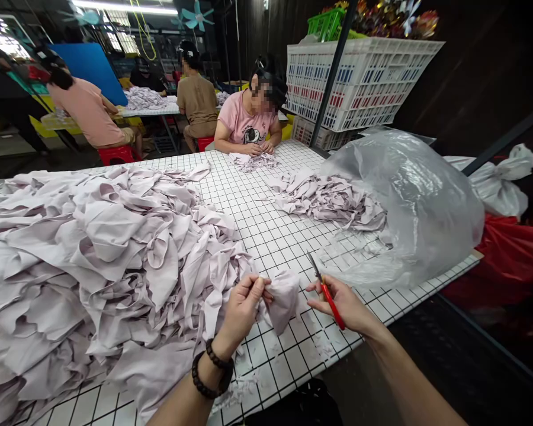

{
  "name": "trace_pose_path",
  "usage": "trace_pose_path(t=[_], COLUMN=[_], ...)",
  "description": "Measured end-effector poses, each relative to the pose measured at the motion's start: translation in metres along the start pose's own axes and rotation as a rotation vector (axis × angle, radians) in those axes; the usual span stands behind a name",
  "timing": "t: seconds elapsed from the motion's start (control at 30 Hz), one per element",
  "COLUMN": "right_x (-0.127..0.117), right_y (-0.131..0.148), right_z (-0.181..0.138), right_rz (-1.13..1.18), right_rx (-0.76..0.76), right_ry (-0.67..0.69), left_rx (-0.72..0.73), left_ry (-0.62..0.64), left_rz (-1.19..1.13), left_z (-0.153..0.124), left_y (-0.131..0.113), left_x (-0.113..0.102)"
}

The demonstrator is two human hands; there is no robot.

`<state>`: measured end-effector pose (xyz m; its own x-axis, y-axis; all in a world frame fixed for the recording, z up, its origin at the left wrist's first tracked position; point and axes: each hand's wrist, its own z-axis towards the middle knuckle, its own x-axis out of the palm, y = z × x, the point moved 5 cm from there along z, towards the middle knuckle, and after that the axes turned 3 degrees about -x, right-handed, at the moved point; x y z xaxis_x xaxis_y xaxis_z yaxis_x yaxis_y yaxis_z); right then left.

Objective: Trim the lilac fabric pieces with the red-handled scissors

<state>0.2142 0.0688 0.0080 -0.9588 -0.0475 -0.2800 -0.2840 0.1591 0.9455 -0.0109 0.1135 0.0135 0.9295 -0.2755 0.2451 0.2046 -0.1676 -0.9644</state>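
Note:
Pinched in my left hand [246, 305] is a pale lilac fabric piece [283, 299], which hangs to the right of my fingers above the table. My right hand [337, 302] holds scissors [331, 299] with red handles, their dark blades pointing up and away from me. The blades are a short way right of the fabric and do not touch it. A large heap of the same lilac fabric [128, 254] fills the left of the table, close beside my left hand. Small fabric scraps [324, 349] lie below my hands near the front edge.
A smaller fabric pile [328, 198] lies partly in a clear plastic bag [408, 201] on the right of the gridded table [249, 216]. Across the table a co-worker [253, 118] handles fabric strips. White crates [359, 77] stand behind. A red bag [515, 254] is beyond the right edge.

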Motion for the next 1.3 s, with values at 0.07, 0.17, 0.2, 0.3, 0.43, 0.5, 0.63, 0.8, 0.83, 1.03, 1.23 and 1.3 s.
trace_pose_path(t=[0.07,0.17,0.2,0.3,0.43,0.5,0.63,0.8,0.83,1.03,1.23,1.3], right_x=[0.006,0.023,0.029,0.038,0.017,0.002,-0.02,0.012,0.019,0.022,-0.008,-0.025], right_y=[-0.007,0.001,0.007,0.02,0.016,0.001,-0.02,-0.024,-0.025,-0.025,-0.012,-0.01], right_z=[0.007,0.026,0.034,0.052,0.043,0.031,0.021,0.037,0.04,0.053,0.054,0.051], right_rz=[0.088,0.1,0.088,0.07,0.071,0.001,-0.169,-0.252,-0.258,-0.08,0.089,0.12], right_rx=[-0.024,-0.077,-0.083,-0.081,-0.071,0.012,0.116,0.056,0.048,0.043,0.012,-0.01], right_ry=[-0.003,0.016,0.039,0.107,0.195,0.271,0.097,0.037,0.041,0.06,-0.027,-0.109], left_rx=[0.007,0.023,0.034,0.094,0.115,0.022,-0.061,-0.049,-0.06,0.025,0.088,0.097], left_ry=[-0.039,-0.022,-0.014,0.031,0.322,0.512,0.762,0.834,0.811,0.262,0.158,0.11], left_rz=[-0.053,-0.057,-0.023,0.239,0.662,0.736,0.845,0.882,0.889,0.962,1.006,0.935], left_z=[0.009,0.017,0.017,0.004,-0.034,-0.054,-0.081,-0.091,-0.091,-0.062,-0.019,-0.01], left_y=[-0.003,-0.013,-0.019,-0.047,-0.065,-0.046,0.017,0.052,0.05,0.028,0.053,0.048], left_x=[-0.006,-0.007,-0.006,-0.002,0.016,0.026,0.045,0.047,0.043,0.03,0.044,0.035])
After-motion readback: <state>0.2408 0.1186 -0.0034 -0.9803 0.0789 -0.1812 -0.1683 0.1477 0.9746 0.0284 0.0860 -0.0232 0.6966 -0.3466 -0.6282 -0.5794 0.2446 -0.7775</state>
